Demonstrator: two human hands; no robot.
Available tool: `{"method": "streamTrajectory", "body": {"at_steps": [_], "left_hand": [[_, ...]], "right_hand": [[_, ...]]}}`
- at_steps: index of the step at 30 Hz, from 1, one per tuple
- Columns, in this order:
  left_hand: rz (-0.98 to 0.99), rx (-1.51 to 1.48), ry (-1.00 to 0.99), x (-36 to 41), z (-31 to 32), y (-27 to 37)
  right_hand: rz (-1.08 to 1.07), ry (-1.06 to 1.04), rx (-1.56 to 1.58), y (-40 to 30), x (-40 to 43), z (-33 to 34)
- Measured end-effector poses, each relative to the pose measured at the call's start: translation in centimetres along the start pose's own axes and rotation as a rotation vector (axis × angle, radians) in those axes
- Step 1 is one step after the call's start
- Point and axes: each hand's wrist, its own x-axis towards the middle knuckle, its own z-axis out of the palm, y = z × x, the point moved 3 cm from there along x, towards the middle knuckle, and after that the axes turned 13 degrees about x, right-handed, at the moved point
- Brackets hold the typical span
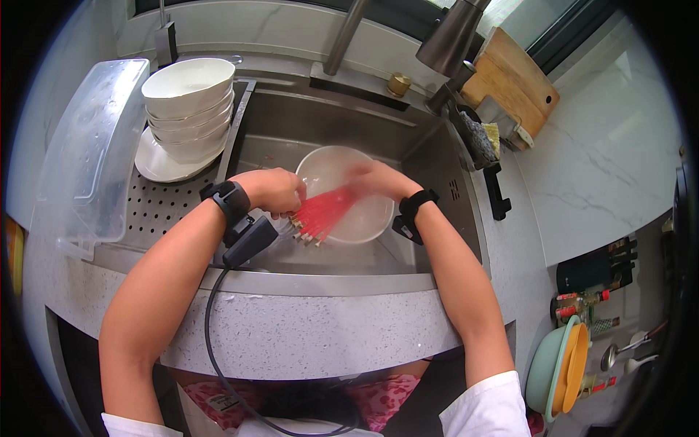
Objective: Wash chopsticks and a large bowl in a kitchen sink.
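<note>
A bundle of red chopsticks (327, 210) with gold-coloured ends slants over a white bowl (377, 221) in the stainless steel sink (344, 257). My right hand (379, 177), blurred, closes around their upper right part. At the bundle's lower left, near the gold ends, my left hand (277, 191) has its fingers curled against the sticks. Cloudy water seems to fill the bowl. Where the chopsticks' far ends lie is hidden by my right hand.
Stacked white bowls (188, 109) and a clear plastic bin (93, 158) stand left on a perforated drainboard (147, 213). Behind the sink rises a dark faucet (450, 43). A caddy (469, 136) with scrubbers and a wooden cutting board (508, 82) are at right.
</note>
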Motion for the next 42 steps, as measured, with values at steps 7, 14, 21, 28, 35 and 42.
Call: {"method": "streamTrajectory", "body": {"at_steps": [7, 14, 21, 28, 35, 42], "left_hand": [[-0.005, -0.014, 0.0, -0.3, -0.2, 0.4], [-0.004, 0.013, 0.006, -0.5, 0.0, -0.2], [-0.003, 0.012, -0.009, -0.6, -0.2, 0.1], [-0.023, 0.001, -0.008, -0.8, 0.1, -0.6], [-0.004, 0.005, -0.013, -0.3, -0.2, 0.4], [-0.016, -0.007, -0.015, -0.6, -0.2, 0.0]], "right_hand": [[-0.085, 0.172, -0.25, 1.9, 1.4, -1.7], [-0.018, -0.188, 0.542, -0.6, 0.2, 2.4], [-0.121, 0.087, 0.109, -0.8, 0.6, 0.8], [-0.08, 0.01, -0.119, 0.5, 1.6, 2.3], [-0.081, -0.046, 0.098, -1.6, -0.3, 1.0], [-0.244, -0.233, -0.737, -0.3, -0.4, 4.9]]}}
